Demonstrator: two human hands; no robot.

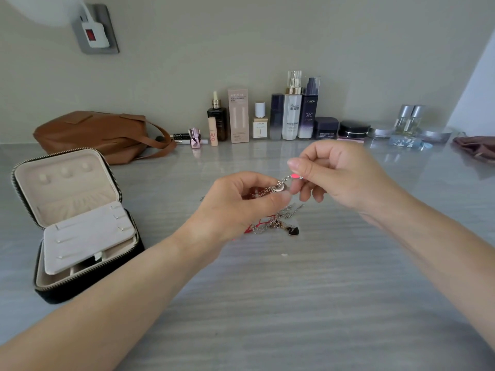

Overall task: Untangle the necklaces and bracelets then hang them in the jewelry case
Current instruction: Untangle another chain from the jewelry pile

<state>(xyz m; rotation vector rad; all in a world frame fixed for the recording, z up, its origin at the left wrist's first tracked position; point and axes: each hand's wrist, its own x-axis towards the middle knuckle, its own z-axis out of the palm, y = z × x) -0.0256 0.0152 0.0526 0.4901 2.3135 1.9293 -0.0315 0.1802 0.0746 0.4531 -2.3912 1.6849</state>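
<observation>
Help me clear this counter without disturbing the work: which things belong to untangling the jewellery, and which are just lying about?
Belongs to the job: tangle of chains, pinched by the left hand and right hand; open jewelry case at the left.

Just lying about: brown bag; skincare bottles and jars along the wall; wall plug.

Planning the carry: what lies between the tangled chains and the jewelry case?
Head view: bare grey tabletop, crossed by the left hand and wrist, separates the silver chain tangle from the black zippered case.
</observation>
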